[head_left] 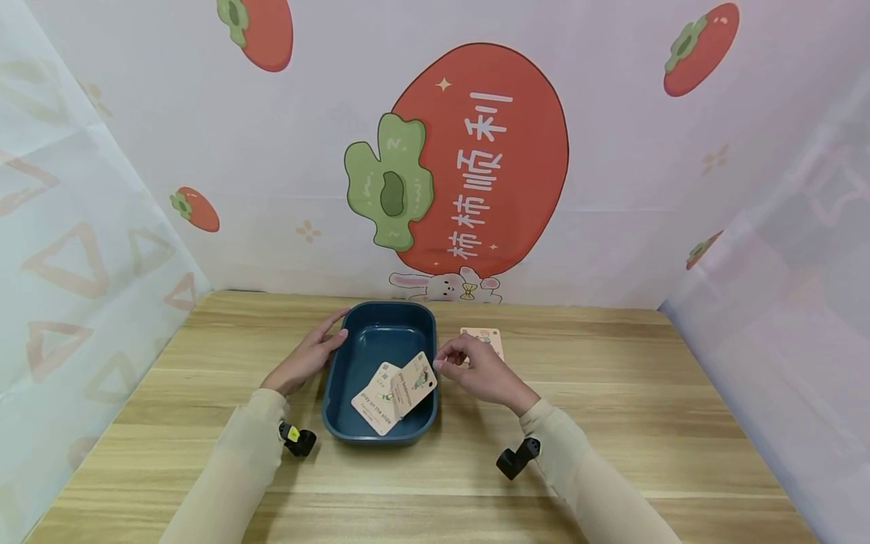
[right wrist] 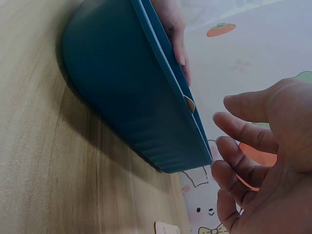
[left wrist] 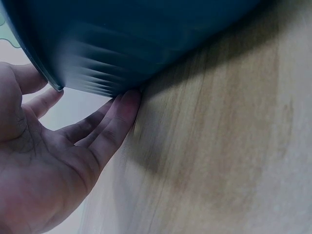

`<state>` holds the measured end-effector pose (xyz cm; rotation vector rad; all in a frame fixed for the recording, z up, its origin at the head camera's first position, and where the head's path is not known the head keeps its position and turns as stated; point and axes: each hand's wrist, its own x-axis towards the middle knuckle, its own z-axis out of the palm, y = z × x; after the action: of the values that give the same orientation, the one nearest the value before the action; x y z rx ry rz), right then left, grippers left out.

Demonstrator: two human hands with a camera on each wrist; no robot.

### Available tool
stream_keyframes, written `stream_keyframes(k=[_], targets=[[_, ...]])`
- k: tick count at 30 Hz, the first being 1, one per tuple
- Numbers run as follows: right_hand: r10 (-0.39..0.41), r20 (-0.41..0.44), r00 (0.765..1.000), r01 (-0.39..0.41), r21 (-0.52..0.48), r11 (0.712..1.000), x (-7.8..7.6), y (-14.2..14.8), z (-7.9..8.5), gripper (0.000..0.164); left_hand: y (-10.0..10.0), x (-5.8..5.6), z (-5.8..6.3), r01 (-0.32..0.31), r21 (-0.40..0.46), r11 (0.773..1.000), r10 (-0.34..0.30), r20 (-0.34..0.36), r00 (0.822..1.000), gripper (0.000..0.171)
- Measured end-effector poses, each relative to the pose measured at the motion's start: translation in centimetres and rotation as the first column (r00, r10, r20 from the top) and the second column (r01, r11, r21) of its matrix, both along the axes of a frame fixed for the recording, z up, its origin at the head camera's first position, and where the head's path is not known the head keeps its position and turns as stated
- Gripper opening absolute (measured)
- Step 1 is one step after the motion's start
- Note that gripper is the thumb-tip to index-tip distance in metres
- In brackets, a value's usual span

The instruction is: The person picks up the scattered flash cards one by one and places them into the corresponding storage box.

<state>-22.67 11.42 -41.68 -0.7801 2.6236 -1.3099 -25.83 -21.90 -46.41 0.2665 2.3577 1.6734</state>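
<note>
A dark blue rectangular plastic bin [head_left: 350,351] stands on the table. My left hand [head_left: 311,357] holds its left side, thumb over the rim and fingers against the outer wall, as the left wrist view [left wrist: 63,151] also shows. Inside, toward the near end, lies a "play on the slide" picture card [head_left: 375,408]. A second picture card [head_left: 413,384] overlaps it, its upper right corner at the right rim. Just right of that rim hovers my right hand [head_left: 481,372]; its fingers are loosely bent with nothing between them in the right wrist view [right wrist: 273,156].
Another picture card [head_left: 485,338] lies on the wooden table [head_left: 612,423] behind my right hand, partly covered by it. A printed cloth wall [head_left: 598,249] rises at the table's back edge, with more cloth on both sides.
</note>
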Motion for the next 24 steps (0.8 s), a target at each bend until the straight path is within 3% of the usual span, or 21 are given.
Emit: stream_keyframes(k=[8, 24], targets=[[-0.007, 0.031, 0.999, 0.006, 0.019, 1.000, 0.2, 0.2, -0.3, 0.007, 0.0, -0.1, -0.3, -0.007, -0.003, 1.000, 0.007, 0.007, 1.000, 0.060], [-0.009, 0.014, 1.000, 0.008, 0.034, 0.999, -0.1, 1.2, -0.9, 0.005, 0.0, -0.2, -0.2, -0.011, -0.010, 1.000, 0.012, 0.020, 1.000, 0.060]])
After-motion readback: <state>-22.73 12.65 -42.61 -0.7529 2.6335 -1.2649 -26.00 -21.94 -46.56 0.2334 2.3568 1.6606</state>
